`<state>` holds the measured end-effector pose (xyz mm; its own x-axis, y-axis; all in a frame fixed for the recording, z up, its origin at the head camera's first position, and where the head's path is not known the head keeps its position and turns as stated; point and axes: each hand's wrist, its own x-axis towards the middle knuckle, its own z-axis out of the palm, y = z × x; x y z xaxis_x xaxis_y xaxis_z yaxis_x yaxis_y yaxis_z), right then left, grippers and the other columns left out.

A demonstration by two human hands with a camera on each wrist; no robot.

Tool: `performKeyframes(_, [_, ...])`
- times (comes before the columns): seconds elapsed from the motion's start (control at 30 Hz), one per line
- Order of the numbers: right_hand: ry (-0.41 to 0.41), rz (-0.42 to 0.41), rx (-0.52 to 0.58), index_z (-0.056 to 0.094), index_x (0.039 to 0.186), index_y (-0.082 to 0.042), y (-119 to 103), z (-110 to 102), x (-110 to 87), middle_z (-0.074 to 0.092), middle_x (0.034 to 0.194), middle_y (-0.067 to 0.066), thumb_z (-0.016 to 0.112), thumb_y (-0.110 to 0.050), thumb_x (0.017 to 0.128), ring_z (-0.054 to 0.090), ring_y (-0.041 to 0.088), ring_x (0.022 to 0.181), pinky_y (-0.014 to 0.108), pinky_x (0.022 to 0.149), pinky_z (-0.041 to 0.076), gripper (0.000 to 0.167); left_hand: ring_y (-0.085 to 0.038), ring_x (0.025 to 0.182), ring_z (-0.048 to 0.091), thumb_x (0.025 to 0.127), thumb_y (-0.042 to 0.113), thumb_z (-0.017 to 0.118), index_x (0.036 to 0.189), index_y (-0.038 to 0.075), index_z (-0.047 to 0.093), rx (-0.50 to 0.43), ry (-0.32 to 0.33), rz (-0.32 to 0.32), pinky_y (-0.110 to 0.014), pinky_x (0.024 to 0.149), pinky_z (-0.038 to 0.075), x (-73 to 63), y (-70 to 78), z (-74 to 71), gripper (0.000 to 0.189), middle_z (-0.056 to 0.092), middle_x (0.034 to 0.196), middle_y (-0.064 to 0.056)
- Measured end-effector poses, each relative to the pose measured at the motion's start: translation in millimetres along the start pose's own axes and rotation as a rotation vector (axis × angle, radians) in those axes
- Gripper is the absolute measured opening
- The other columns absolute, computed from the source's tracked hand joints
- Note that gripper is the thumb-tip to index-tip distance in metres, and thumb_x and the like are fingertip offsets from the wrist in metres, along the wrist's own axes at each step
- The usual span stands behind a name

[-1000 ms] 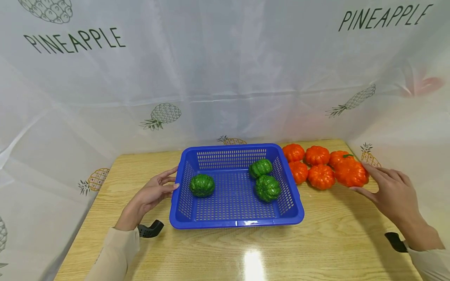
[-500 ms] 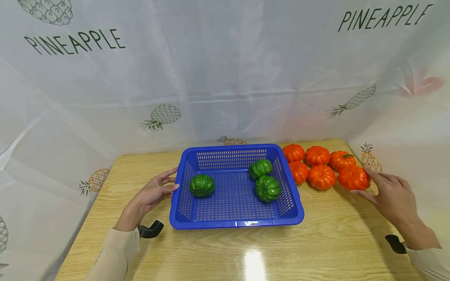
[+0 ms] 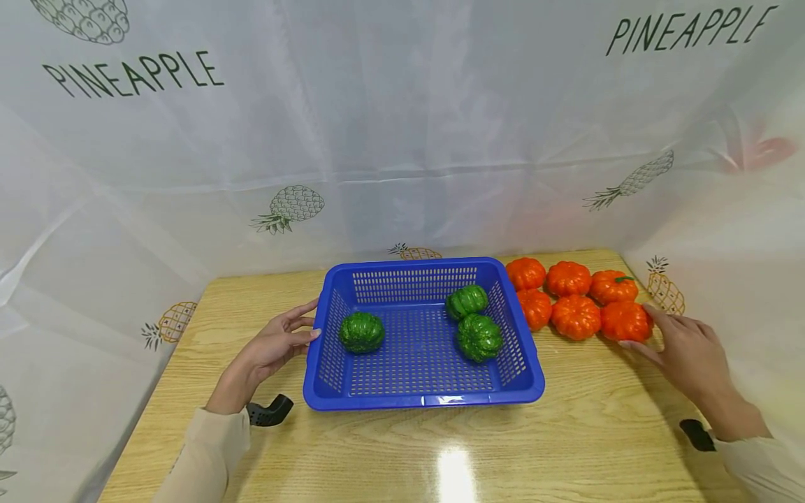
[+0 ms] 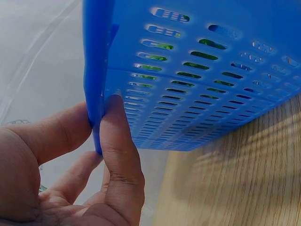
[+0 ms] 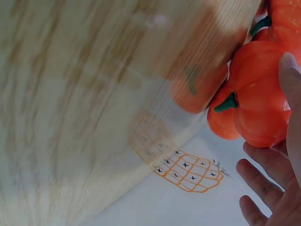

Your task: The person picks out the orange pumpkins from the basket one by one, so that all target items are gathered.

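Observation:
My left hand [image 3: 279, 342] pinches the left rim of a blue plastic basket [image 3: 423, 400], thumb on one side and a finger on the other, as the left wrist view shows. My right hand [image 3: 692, 356] holds a small orange toy pumpkin [image 3: 625, 321] between thumb and fingers, at the near right end of a cluster. In the right wrist view this pumpkin [image 5: 261, 89] shows a green stem, and its neighbours crowd close beside it. Three green ribbed pumpkins lie in the basket: one at the left [image 3: 361, 332], two together at the right [image 3: 479, 337].
Several more orange pumpkins [image 3: 575, 317] form two rows on the wooden table [image 3: 377, 454], right against the basket's right side. A white sheet printed with pineapples [image 3: 402, 140] hangs behind the table and along its sides.
My right hand has lowered the orange pumpkin and shifted it left, up against the other pumpkins in the front row. The left hand and the basket have stayed in place.

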<state>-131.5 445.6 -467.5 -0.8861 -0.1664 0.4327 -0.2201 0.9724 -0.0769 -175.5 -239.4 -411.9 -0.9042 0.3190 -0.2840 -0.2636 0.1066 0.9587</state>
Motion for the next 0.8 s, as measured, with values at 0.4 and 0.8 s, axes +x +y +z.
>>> performKeyframes(0.4, [-0.07, 0.0, 0.066, 0.044, 0.141, 0.01, -2.2, 6.9, 1.4, 0.065, 0.11, 0.044, 0.076, -0.034, 0.099, 0.059, 0.064, 0.105, 0.073, 0.091, 0.044, 0.069, -0.011, 0.09, 0.07, 0.106, 0.001, 0.06, 0.17, 0.006, 0.019, 0.003, 0.001, 0.001, -0.029, 0.083, 0.061, 0.2, -1.3, -2.0, 0.076, 0.057, 0.13, -0.011])
performKeyframes(0.8, [-0.126, 0.052, 0.073, 0.045, 0.144, 0.012, -0.5, 7.6, 1.3, 0.057, 0.127, 0.046, 0.074, -0.038, 0.1, 0.053, 0.065, 0.113, 0.074, 0.093, 0.042, 0.072, -0.011, 0.089, 0.069, 0.106, 0.001, 0.059, 0.17, 0.006, 0.02, 0.014, 0.012, -0.008, -0.028, 0.082, 0.061, -1.0, 0.2, -1.1, 0.075, 0.056, 0.13, -0.011])
